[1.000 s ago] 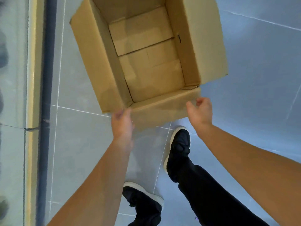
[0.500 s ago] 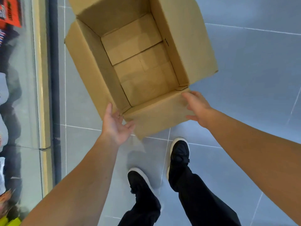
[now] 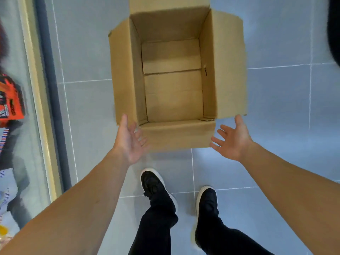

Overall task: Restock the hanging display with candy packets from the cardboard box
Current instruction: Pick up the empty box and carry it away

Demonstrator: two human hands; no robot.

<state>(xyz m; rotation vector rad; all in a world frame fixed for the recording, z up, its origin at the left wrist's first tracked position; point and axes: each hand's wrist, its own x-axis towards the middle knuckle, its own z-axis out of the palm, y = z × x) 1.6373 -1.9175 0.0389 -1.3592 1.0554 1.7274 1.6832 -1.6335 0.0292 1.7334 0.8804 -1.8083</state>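
An open brown cardboard box (image 3: 228, 74) stands on the grey tiled floor in front of me, flaps spread outward, with nothing visible inside. My left hand (image 3: 129, 142) hovers palm-up by the box's near left corner, fingers spread and holding nothing. My right hand (image 3: 232, 142) hovers the same way beside the near right corner, just clear of the flap. Orange and striped candy packets (image 3: 11, 100) show blurred at the far left, behind what looks like a glass front.
A pale metal frame and dark base strip (image 3: 49, 92) of the display run along the left side of the floor. My two black shoes (image 3: 156, 188) stand on the tiles just behind the box. A dark shape (image 3: 335, 30) sits at the upper right edge.
Both hands have come off the box's near flap and opened. The box now sits squarer and farther from the display, and my feet have stepped apart.
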